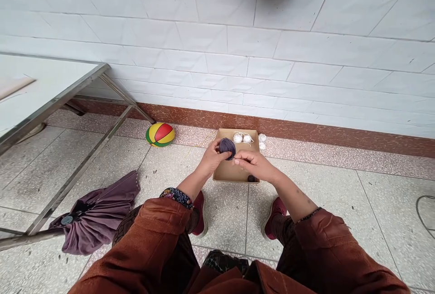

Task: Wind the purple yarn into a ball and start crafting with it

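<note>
**Dark purple yarn ball [227,146] held over a shallow cardboard box [233,175]**

The left hand [212,158] has its grip curled around the rounded, strand-ridged ball. Just beside it, the right hand [254,163] has its grip drawn nearly together; whether it pinches a strand, I cannot tell. Below, the smooth brown box contains two white balls [238,137] and a small dark ball [251,178]. Beyond lie speckled floor [306,194] and a rounded, panelled red-yellow-green ball [160,134].

Dusky purple yarn ball [227,146]
</note>
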Tool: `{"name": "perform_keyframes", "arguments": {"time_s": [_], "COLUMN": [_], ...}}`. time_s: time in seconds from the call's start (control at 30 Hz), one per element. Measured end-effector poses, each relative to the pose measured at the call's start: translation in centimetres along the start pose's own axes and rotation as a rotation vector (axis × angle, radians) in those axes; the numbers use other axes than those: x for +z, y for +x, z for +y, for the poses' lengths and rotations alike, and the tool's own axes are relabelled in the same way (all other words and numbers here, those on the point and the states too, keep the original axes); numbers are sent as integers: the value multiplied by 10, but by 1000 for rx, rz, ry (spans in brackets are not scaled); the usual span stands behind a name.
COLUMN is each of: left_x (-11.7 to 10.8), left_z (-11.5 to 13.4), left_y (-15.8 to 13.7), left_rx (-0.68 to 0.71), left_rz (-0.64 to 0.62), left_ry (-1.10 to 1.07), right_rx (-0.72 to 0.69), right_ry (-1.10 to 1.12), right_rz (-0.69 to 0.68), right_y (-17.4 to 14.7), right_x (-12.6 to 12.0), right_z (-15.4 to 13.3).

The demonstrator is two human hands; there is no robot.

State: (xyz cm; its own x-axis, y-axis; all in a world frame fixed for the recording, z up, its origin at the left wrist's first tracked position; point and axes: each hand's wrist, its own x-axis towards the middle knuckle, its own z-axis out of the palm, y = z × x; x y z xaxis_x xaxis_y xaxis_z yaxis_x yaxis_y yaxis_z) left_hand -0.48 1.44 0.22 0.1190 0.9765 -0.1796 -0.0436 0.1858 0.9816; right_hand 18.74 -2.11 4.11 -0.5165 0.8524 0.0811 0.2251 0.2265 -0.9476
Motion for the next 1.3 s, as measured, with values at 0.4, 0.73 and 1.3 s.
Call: {"name": "perform_keyframes", "arguments": {"time_s": [0.4,0.73,1.3], "left_x": [7,4,15], "left_z": [10,17,0], "left_y": [-26,-15,-9], "left_rx": [7,-43,-12], "left_rz": [-550,-277,-260], "left_ry": [5,-505,-11], "right_rx": [23,199,50], "right_ry": [-207,-403,115], "right_rz": [445,136,200], "right_y": [13,15,-1], "right_x": [-21,4,-22], "right_z": [27,46,2]}}
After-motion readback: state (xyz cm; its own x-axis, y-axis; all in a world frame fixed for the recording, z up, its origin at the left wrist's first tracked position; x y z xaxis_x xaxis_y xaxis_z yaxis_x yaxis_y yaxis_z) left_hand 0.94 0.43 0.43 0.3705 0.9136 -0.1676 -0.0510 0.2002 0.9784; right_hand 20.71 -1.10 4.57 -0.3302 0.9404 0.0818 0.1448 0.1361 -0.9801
